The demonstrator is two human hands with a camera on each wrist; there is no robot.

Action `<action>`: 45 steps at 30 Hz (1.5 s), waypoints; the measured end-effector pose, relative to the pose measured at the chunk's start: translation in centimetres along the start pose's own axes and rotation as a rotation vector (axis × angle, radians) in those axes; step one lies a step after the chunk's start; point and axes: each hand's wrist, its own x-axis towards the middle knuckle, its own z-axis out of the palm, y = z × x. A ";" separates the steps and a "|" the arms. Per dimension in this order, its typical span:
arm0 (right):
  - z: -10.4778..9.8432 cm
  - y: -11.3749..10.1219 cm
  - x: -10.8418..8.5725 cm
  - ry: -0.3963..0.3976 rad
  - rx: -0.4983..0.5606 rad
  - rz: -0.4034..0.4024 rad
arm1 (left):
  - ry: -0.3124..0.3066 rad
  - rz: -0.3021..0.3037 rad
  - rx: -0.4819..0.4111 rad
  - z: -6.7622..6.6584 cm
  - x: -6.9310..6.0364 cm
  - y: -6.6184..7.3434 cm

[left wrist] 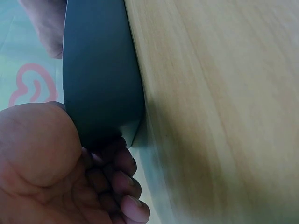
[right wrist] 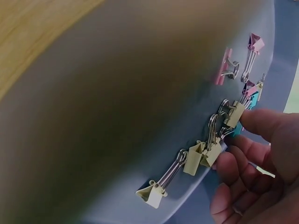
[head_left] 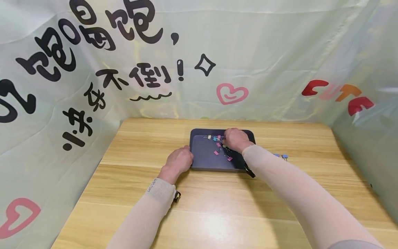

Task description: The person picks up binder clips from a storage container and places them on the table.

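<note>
Gripping dark tray (head_left: 203, 162), left hand (head_left: 180, 159), right fingers (right wrist: 252, 150) touching binder clips (right wrist: 192, 161)

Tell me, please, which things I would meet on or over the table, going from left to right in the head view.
Left hand, pale clip in the dark tray, right hand, rightmost blue clip outside the tray.

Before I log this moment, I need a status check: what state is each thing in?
Tray: flat on the table, holding clips
Table: supporting the tray
Blue clips: on the table, outside the tray
Pink clips: scattered in the tray
Yellow clips: in the tray
Left hand: gripping the tray's left side
Right hand: among the clips; grip unclear
Backdrop: hanging, creased
</note>
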 end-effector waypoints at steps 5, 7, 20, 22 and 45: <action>-0.1 -0.2 -0.1 -0.030 -0.010 0.034 | 0.003 -0.001 0.008 0.1 0.0 0.0; -0.1 -0.4 -0.1 -0.037 -0.014 0.042 | 0.004 -0.004 0.011 0.1 0.0 0.0; -0.6 -0.4 -0.6 -0.044 0.014 0.095 | -0.007 -0.019 0.002 0.0 0.0 0.1; -1.1 -0.3 -1.0 -0.035 0.041 0.109 | -0.009 -0.024 -0.005 0.1 0.0 0.1; -3.7 4.8 -13.9 0.222 0.323 0.200 | -0.038 -0.047 -0.020 -0.1 0.0 0.1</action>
